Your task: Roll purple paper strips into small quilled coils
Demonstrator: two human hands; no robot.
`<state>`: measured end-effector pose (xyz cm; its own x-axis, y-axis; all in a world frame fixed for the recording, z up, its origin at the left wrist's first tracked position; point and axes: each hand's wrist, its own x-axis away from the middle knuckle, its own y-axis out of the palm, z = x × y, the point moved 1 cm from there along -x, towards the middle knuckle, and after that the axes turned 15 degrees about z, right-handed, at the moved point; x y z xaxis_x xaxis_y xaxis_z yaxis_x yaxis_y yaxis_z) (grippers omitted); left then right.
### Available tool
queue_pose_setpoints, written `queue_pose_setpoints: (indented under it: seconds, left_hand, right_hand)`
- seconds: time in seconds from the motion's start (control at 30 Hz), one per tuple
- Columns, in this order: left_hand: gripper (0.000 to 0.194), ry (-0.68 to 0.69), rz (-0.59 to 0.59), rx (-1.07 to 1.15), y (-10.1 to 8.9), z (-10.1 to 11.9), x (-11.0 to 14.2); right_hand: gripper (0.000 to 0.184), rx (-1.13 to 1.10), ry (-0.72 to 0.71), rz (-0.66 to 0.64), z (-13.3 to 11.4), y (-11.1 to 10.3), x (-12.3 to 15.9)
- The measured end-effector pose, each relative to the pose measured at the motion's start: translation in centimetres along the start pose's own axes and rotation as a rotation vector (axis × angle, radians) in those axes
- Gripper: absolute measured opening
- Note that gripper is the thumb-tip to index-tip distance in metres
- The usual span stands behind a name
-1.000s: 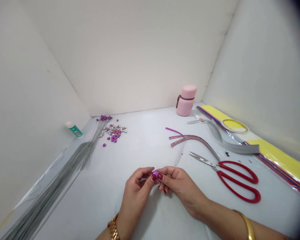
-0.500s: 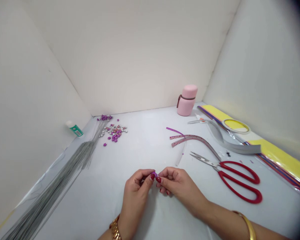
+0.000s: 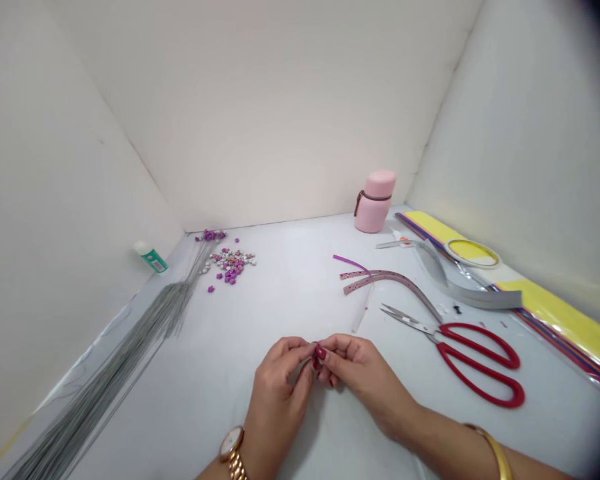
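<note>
Low in the middle of the head view, my left hand (image 3: pixel 283 380) and my right hand (image 3: pixel 363 372) meet, fingertips touching. Both pinch a tiny purple paper star (image 3: pixel 315 345), mostly covered by the fingers, so its exact shape is hard to make out. Farther left lies a pile of small purple, silver and pinkish paper stars (image 3: pixel 233 267). To the right of my hands are a narrow purple paper strip (image 3: pixel 351 261), dotted pinkish strips (image 3: pixel 395 275), and red-handled scissors (image 3: pixel 433 331) with their blades slightly apart.
A bundle of thin grey wires (image 3: pixel 145 327) runs along the left, with stars (image 3: pixel 211 235) at its far end. A glue stick (image 3: pixel 153 257) leans at the left wall. A pink flask (image 3: pixel 374 212), silver strips (image 3: pixel 475 295), a tape roll (image 3: pixel 497 260) and yellow sheets (image 3: pixel 550 305) stand or lie right.
My left hand has turned and shifted slightly right, its fingers closing over the purple piece, which shows less now. The watch face has come into view. My right hand has barely moved.
</note>
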<state>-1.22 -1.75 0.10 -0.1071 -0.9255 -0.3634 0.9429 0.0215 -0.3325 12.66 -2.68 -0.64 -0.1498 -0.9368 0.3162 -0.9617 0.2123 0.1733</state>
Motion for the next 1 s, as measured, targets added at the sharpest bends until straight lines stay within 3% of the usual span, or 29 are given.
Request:
queue_pose_setpoints:
  seconds: [0.23,0.47,0.7,0.87,1.0]
  left_hand:
    - [0.017,-0.246,0.041,0.241,0.2,-0.9,-0.4]
    - [0.01,-0.256,0.057,0.258,0.2,-0.9,-0.4]
    - [0.013,-0.486,0.09,0.288,0.2,-1.2,-0.3]
    - [0.014,-0.505,0.12,0.306,0.5,-1.3,-0.1]
    - [0.013,-0.418,0.133,0.224,0.4,-1.2,0.1]
  right_hand:
    - [0.015,-0.079,0.035,-0.06,-0.3,-0.1,-0.1]
    - [0.023,-0.035,0.054,-0.048,0.0,-0.1,-0.1]
    - [0.026,0.042,0.065,-0.072,0.4,0.0,-0.3]
    - [0.028,0.044,0.06,-0.094,0.2,0.2,-0.2]
    - [0.028,0.024,0.083,-0.1,0.2,0.1,0.0]
